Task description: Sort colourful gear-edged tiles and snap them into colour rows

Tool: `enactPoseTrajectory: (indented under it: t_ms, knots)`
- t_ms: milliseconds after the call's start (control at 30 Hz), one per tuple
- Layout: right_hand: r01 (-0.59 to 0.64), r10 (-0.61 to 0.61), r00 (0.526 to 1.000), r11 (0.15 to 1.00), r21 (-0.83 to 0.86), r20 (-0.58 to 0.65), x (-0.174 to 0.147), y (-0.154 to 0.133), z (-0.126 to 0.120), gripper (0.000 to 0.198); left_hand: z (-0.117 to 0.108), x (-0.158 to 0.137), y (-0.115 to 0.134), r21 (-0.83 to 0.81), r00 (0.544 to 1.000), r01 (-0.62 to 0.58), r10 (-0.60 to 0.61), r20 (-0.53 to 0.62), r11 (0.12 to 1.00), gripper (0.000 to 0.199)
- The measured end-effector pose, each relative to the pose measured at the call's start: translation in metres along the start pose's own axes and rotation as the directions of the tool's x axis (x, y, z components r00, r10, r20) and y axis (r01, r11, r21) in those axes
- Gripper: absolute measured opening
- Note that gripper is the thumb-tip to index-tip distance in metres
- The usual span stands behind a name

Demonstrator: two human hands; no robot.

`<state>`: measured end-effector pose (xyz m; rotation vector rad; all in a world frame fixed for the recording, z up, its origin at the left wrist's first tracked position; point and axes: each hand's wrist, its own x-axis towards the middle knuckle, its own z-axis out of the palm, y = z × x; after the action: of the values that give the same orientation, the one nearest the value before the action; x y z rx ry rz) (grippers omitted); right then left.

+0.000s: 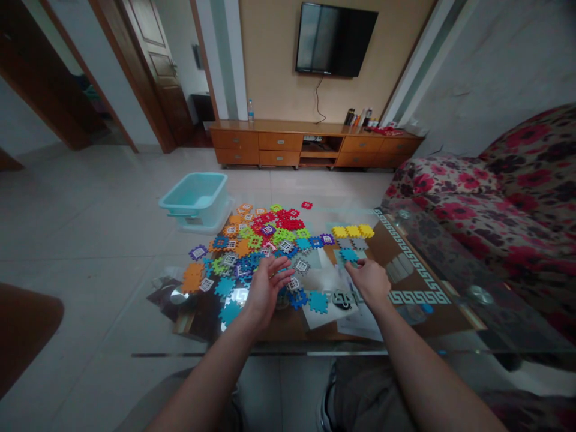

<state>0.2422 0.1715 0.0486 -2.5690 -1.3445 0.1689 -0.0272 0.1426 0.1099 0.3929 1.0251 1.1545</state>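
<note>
Tiles (243,247) are strewn over the table (423,275) between tub (209,201) and sofa (472,183), its near edge crossed by forearms (219,360), left hand (266,291) fingers loosely spread, right hand (371,282) at a blue tile (348,255), pinching unclear.

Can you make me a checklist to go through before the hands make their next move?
1. Right hand at a teal piece: ok, it reaches the piece's near edge.
2. Grip on that piece firm: cannot tell, the contact is too small to see.
3. Left hand free: ok, it is open and no piece shows in it.
4. Yellow pieces lined up: ok, they sit in a row.
5. Loose pile sorted by colour: not ok, colours are mixed.
</note>
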Motion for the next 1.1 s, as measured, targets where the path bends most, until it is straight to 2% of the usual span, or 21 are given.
enactPoseTrajectory:
  t_ms: [167,733,1100]
  knots:
    - [-0.031,0.031,0.999,0.999,-0.029,0.008,0.002,0.003,0.007,0.046,-0.001,0.001,0.0,-0.006,1.0,0.014,-0.014,0.023,1.0,0.035]
    - [0.029,-0.032,0.998,0.998,-0.049,-0.06,0.008,0.011,0.025,0.047,0.001,-0.001,0.001,0.01,0.998,0.03,-0.031,0.063,0.999,0.039]
    - [0.051,-0.053,0.996,0.998,-0.03,-0.076,0.009,0.011,0.027,0.046,0.002,-0.002,0.002,-0.004,0.996,0.03,-0.029,0.082,1.0,0.037]
